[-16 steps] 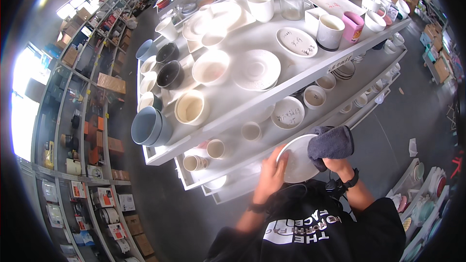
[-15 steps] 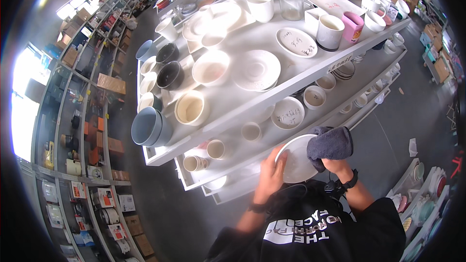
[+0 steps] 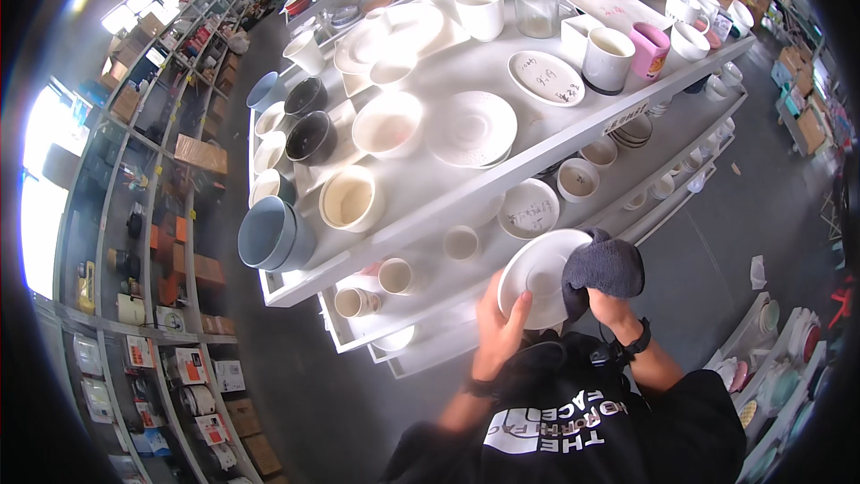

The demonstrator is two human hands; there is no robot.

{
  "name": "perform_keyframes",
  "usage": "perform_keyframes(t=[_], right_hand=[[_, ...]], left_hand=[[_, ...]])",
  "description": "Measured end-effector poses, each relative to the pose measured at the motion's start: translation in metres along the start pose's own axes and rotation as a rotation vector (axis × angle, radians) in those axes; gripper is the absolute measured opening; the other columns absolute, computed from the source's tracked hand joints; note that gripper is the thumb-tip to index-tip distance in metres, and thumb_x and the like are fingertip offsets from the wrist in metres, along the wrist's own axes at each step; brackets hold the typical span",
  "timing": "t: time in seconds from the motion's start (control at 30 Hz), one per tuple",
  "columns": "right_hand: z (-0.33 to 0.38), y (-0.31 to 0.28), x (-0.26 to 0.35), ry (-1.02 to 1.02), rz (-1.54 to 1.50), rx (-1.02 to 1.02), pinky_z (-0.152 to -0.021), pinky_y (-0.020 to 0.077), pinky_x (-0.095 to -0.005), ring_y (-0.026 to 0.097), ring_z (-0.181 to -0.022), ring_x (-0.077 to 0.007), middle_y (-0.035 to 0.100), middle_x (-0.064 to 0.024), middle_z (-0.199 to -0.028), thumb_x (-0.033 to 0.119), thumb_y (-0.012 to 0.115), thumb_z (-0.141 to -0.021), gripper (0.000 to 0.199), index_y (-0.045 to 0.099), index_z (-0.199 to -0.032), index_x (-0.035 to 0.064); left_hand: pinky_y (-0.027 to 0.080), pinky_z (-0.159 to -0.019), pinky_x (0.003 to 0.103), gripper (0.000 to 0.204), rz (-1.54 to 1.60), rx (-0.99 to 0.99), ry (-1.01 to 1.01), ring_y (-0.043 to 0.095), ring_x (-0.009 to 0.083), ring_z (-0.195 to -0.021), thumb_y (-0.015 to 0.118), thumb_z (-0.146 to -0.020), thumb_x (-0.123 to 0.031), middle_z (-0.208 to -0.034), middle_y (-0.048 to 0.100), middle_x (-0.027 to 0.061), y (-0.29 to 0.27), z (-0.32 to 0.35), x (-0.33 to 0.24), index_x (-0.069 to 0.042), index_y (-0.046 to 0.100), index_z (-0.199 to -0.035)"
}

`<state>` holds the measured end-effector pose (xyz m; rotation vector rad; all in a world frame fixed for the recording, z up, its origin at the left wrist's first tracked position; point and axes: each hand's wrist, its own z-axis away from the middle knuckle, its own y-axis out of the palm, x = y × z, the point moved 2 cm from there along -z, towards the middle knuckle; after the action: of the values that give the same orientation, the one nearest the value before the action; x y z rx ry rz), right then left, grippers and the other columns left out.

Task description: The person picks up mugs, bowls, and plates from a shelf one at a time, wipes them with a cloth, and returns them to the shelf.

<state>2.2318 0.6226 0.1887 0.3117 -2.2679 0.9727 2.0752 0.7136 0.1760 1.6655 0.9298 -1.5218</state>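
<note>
A round white plate is held tilted in front of my chest, its face with a ringed centre turned up toward me. My left hand grips its left edge, thumb on the face and fingers behind. Closed on a dark grey cloth, my right hand presses it over the plate's right rim. The cloth hides most of my right fingers and that part of the rim.
A white shelf rack stands just ahead, its top tier crowded with plates, mugs and bowls. Blue bowls sit at its near left corner. Storage shelving lines the left; a lower rack of dishes stands at right.
The plate has tipped so more of its face shows, and it has shifted slightly up and left. My right hand and the cloth have moved slightly left along with it.
</note>
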Motion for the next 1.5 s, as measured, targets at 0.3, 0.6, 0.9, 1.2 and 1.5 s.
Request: perform_keyframes(t=[0.3, 0.6, 0.9, 1.2, 1.5], right_hand=[[0.013, 0.007, -0.014, 0.016, -0.138, 0.025, -0.08, 0.0452, -0.0399, 0.059, -0.086, -0.0275, 0.065, -0.0082, -0.09, 0.003, 0.059, -0.071, 0.014, 0.068, -0.08, 0.0095], [0.012, 0.012, 0.003, -0.103, -0.168, -0.132, -0.077, 0.0456, -0.0412, 0.06, -0.076, -0.0267, 0.064, -0.0087, -0.077, 0.002, 0.057, -0.073, 0.012, 0.067, -0.075, 0.0077], [0.004, 0.007, 0.002, 0.003, -0.198, 0.091, -0.079, 0.0449, -0.0388, 0.058, -0.082, -0.0264, 0.064, -0.0092, -0.084, 0.001, 0.056, -0.073, 0.013, 0.066, -0.078, 0.0058], [0.033, 0.039, 0.025, 0.155, -0.138, -0.168, -0.081, 0.0438, -0.041, 0.059, -0.078, -0.0272, 0.064, -0.0085, -0.08, 0.002, 0.052, -0.076, 0.014, 0.066, -0.075, 0.0058], [0.034, 0.03, -0.01, 0.155, -0.127, -0.198, -0.079, 0.0462, -0.0371, 0.059, -0.082, -0.0245, 0.064, -0.0094, -0.087, 0.001, 0.054, -0.078, 0.013, 0.065, -0.086, 0.0024]], left_hand=[[0.043, -0.069, 0.029, 0.033, -0.009, 0.089, -0.229, 0.053, 0.0125, -0.075, 0.053, -0.092, -0.027, -0.08, 0.062, 0.0085, -0.006, -0.001, 0.006, 0.004, 0.059, -0.101], [0.043, -0.079, 0.028, 0.03, 0.176, -0.039, -0.125, 0.055, 0.0146, -0.087, 0.055, -0.09, -0.02, -0.093, 0.061, 0.0068, 0.007, 0.004, -0.005, 0.004, 0.056, -0.109], [0.044, -0.08, 0.028, 0.028, -0.119, 0.319, -0.165, 0.057, 0.0144, -0.085, 0.056, -0.091, -0.015, -0.091, 0.063, 0.0093, -0.016, -0.021, -0.019, 0.004, 0.055, -0.111], [0.043, -0.081, 0.029, 0.025, 0.066, -0.177, -0.023, 0.056, 0.0167, -0.087, 0.049, -0.095, -0.014, -0.1, 0.062, 0.0114, -0.011, -0.004, -0.004, 0.004, 0.057, -0.11], [0.045, -0.083, 0.032, 0.042, -0.018, 0.324, 0.038, 0.057, 0.0198, -0.093, 0.049, -0.089, -0.003, -0.104, 0.06, 0.0172, -0.026, -0.013, 0.003, 0.001, 0.039, -0.13]])
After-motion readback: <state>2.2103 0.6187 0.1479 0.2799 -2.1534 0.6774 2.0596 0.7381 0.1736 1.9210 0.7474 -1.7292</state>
